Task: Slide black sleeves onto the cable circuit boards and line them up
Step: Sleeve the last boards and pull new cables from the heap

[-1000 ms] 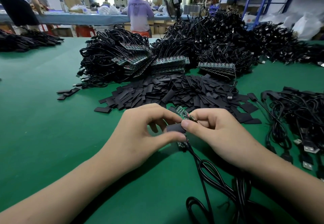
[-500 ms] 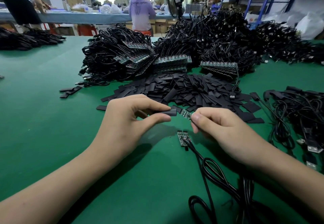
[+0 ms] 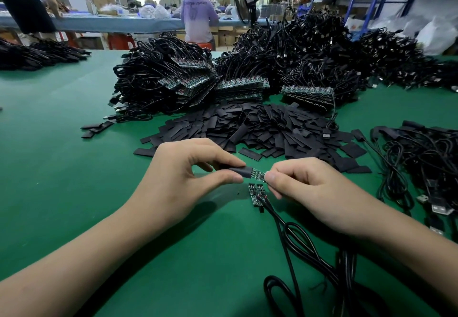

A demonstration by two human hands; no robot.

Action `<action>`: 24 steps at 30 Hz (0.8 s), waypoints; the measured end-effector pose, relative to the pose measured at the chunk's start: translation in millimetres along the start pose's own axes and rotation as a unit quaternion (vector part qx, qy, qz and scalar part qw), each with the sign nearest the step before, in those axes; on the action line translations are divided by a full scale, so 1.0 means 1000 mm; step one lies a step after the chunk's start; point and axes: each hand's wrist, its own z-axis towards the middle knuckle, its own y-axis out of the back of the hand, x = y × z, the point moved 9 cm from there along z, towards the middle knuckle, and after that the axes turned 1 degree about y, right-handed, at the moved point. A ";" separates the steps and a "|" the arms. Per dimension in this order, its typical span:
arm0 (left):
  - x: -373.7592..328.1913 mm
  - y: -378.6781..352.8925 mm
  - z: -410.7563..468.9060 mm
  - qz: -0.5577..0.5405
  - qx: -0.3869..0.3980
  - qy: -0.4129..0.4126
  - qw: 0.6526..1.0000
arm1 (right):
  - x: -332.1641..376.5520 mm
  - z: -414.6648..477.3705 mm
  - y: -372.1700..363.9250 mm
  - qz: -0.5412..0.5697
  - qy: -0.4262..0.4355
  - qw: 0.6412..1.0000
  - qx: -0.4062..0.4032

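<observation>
Pinching a flat black sleeve (image 3: 241, 171) between thumb and forefinger, the left hand (image 3: 178, 182) holds it just above the table (image 3: 62, 168), its other fingers loosely curled behind. The right hand (image 3: 304, 187) faces it, thumb and forefinger closed on the right end of a small green circuit board (image 3: 258, 174). The sleeve's open mouth covers the board's left end, and a short studded stretch of board shows between the two sets of fingertips. Just beneath this gap, bare boards (image 3: 257, 194) lie flat on the table, their thin glossy cable (image 3: 292, 237) running toward the person in loose loops under the right forearm. The widest stretch of smooth green surface lies to the left of the left hand and in front of both forearms. Beyond the hands the room narrows: a low heap of sleeves (image 3: 260, 128), matte flat strips lying at all angles, reaches almost to the knuckles. Behind it stand board stacks (image 3: 238, 88), their edges lined up in neat rows, backed by tall cable mounds (image 3: 309, 51) of tangled, shiny black wire. On the right, coiled cables (image 3: 426, 163) with metal plugs crowd close to the right wrist. A few stray sleeves (image 3: 96, 128) lie apart at the left.
</observation>
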 end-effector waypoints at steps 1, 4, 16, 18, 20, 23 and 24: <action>-0.002 -0.001 0.000 0.014 0.009 -0.012 1.000 | -0.001 0.000 0.000 0.001 -0.001 1.000 0.003; -0.010 -0.003 0.000 0.074 0.028 -0.054 0.995 | -0.005 0.000 -0.001 0.025 -0.018 0.999 0.014; -0.007 -0.005 -0.002 0.049 0.014 -0.027 0.998 | 0.003 -0.001 0.002 -0.051 -0.011 0.999 0.001; -0.006 -0.005 -0.003 0.050 0.018 -0.024 0.998 | 0.003 -0.002 0.001 -0.057 -0.006 0.998 0.004; -0.005 -0.006 -0.003 0.050 0.020 -0.022 0.998 | 0.004 -0.002 0.001 -0.062 -0.002 0.998 0.002; -0.004 -0.007 -0.003 0.046 0.018 -0.016 0.999 | 0.005 -0.003 0.002 -0.069 -0.001 0.998 -0.005; -0.004 -0.007 -0.003 0.045 0.018 -0.016 0.999 | 0.006 -0.003 0.003 -0.072 -0.001 0.997 -0.006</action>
